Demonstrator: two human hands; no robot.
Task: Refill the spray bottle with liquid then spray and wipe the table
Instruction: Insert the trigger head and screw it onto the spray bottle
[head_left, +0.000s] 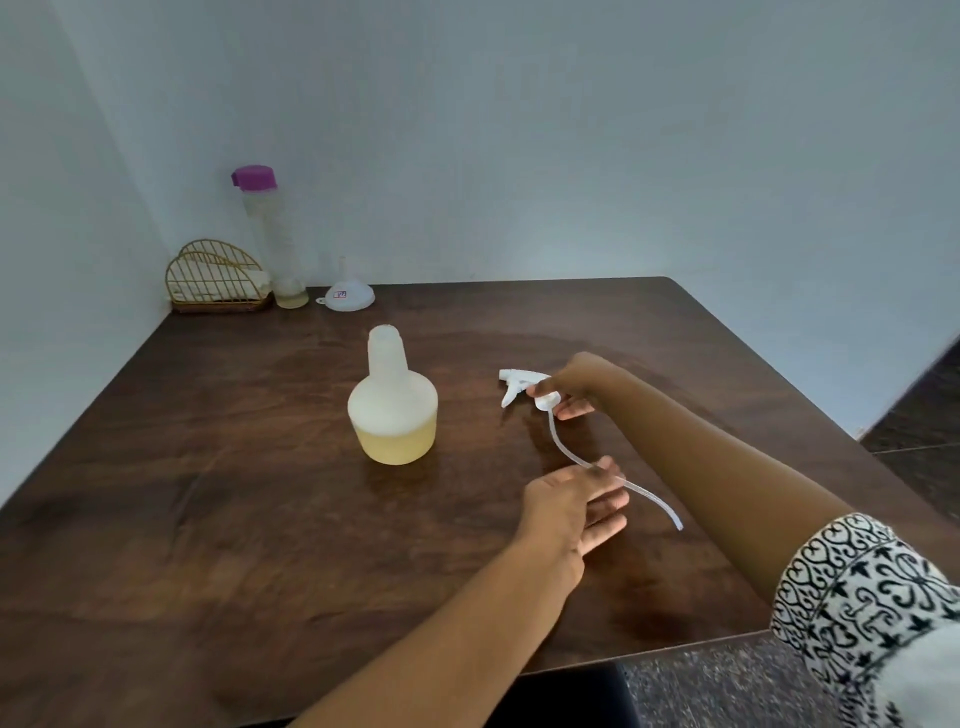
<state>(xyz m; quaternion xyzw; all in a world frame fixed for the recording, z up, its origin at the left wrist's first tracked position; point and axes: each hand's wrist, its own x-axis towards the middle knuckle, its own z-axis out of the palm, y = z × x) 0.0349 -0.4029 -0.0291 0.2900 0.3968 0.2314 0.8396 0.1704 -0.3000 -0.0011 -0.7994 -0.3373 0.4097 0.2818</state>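
The white spray bottle (392, 410) stands open-necked and upright in the middle of the dark wooden table (218, 509), with yellowish liquid in its lower part. To its right my right hand (574, 382) grips the white spray head (519, 385) at its collar, just above the table. The head's clear dip tube (613, 475) curves down toward me. My left hand (576, 504) touches the tube with its fingers spread, pinching it lightly near the middle.
At the far left corner stand a tall clear bottle (272, 239) with a purple cap, a white funnel (349, 296) upside down, and a gold wire holder (218, 283) with folded cloths. The table's right edge drops to a dark floor.
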